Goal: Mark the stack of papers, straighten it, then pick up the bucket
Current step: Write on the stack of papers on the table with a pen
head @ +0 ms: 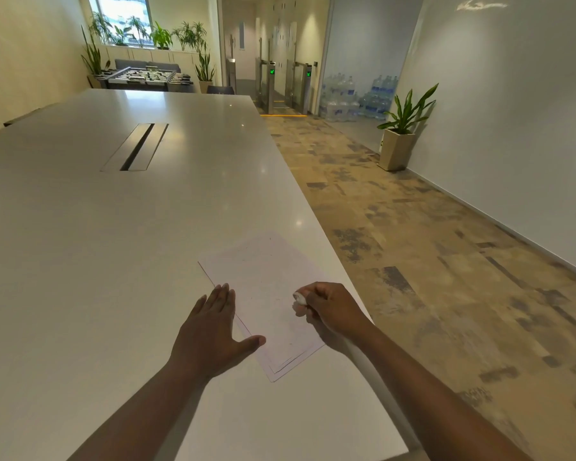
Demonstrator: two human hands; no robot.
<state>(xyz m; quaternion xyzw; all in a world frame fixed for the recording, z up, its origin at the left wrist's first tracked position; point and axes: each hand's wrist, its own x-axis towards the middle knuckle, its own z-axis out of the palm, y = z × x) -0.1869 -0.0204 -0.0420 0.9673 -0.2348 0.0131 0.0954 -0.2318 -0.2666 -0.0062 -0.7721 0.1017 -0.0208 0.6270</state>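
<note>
A thin stack of white papers (266,287) lies slanted on the white table (113,244), close to its right edge, with sheet edges slightly offset at the near corner. My left hand (213,334) rests flat with straight fingers on the stack's left edge, thumb spread over the paper. My right hand (330,309) is curled round a small white object (300,298), held over the right side of the stack. What the white object is I cannot make out. No bucket is in view.
The table's right edge runs just beside the papers, with patterned carpet floor (429,261) beyond. A cable slot (137,146) sits in the table's middle. A potted plant (399,141) stands by the right wall; water bottles (356,98) are stacked farther back.
</note>
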